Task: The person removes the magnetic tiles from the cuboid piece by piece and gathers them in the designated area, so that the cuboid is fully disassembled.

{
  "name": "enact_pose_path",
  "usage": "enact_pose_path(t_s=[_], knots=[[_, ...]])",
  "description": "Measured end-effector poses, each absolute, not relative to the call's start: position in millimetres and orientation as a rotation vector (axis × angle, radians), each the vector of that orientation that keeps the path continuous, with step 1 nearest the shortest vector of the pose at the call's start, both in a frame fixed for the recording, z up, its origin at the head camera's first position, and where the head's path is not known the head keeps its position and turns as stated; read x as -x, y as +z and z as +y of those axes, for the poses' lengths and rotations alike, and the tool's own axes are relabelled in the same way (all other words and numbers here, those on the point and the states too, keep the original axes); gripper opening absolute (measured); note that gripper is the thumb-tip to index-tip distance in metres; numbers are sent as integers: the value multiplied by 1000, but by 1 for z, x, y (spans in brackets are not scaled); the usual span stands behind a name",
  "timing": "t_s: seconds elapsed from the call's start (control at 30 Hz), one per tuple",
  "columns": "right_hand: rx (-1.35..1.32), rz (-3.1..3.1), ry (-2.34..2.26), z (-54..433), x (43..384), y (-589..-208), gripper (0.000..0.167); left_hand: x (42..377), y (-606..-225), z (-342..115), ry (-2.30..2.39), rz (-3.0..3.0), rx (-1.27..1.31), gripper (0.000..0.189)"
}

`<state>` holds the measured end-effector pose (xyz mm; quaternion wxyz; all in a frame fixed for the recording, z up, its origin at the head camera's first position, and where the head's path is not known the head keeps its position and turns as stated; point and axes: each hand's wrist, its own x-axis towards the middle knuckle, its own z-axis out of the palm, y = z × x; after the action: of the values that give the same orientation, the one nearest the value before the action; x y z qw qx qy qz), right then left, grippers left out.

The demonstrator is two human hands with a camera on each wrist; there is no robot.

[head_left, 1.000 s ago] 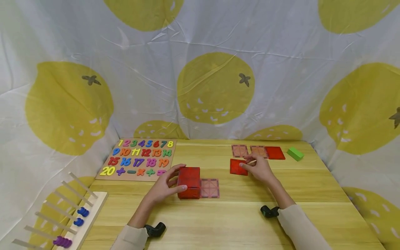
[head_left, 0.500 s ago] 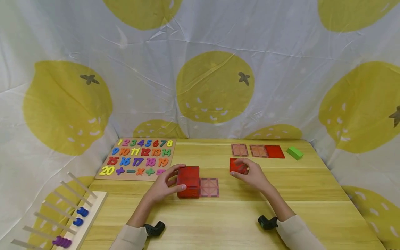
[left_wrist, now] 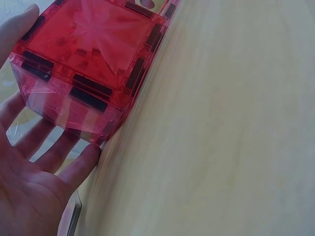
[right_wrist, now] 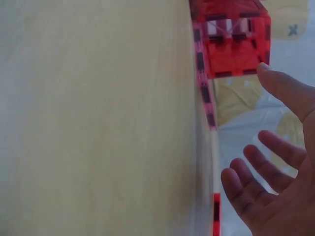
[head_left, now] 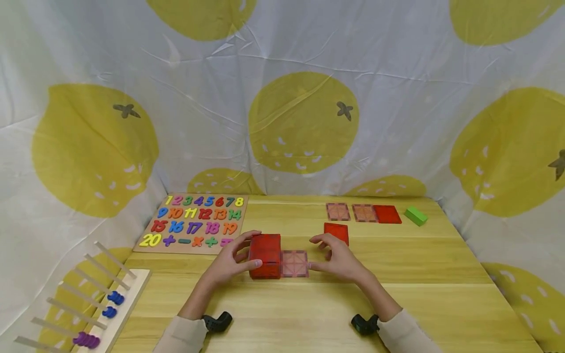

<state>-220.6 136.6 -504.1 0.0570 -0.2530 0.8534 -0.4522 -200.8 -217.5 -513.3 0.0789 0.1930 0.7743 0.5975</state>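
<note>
My left hand (head_left: 227, 262) holds a red cube of see-through magnetic tiles (head_left: 265, 247), thumb on one side and fingers spread along another, as the left wrist view shows. A pale pink magnetic tile (head_left: 294, 264) lies flat against the cube's right side. Just right of that tile is my right hand (head_left: 341, 262), holding nothing, its fingers loosely bent and its thumb tip right at the tile's edge in the head view. Behind this hand a single red magnetic tile (head_left: 335, 230) lies on the table, partly covered by it.
At the back right lie two pale pink tiles (head_left: 338, 212), a red tile (head_left: 388, 214) and a green block (head_left: 416, 215). A number board (head_left: 187, 246) is at the back left. A wooden peg counter (head_left: 132, 294) with blue and purple rings stands at the front left.
My right hand has left the single red tile and moved left and nearer, to the pink tile beside the cube. The left hand has kept its hold on the cube.
</note>
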Motion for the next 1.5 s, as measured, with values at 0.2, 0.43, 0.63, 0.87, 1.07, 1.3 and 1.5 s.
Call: enact_pose_path(t_s=[0.2,0.43,0.63,0.87,1.07,1.3,1.5], knots=[[840,2603,-1276,125,220,-507,68,201,-514,-218,1790,2311,-577,72],[843,2568,-1240,112,222,-511,75,202,-514,-218,1784,2314,-571,74],[867,2581,-1173,105,222,-513,83,202,-513,-217,1789,2302,-568,73],[859,2648,-1084,99,223,-516,87,202,-512,-217,1798,2299,-570,74],[845,2690,-1046,94,222,-517,82,202,-513,-217,1807,2295,-579,73],[813,2721,-1019,90,221,-516,76,203,-516,-217,1812,2304,-588,72],[771,2775,-996,89,220,-515,74,204,-516,-217,1823,2306,-593,71]])
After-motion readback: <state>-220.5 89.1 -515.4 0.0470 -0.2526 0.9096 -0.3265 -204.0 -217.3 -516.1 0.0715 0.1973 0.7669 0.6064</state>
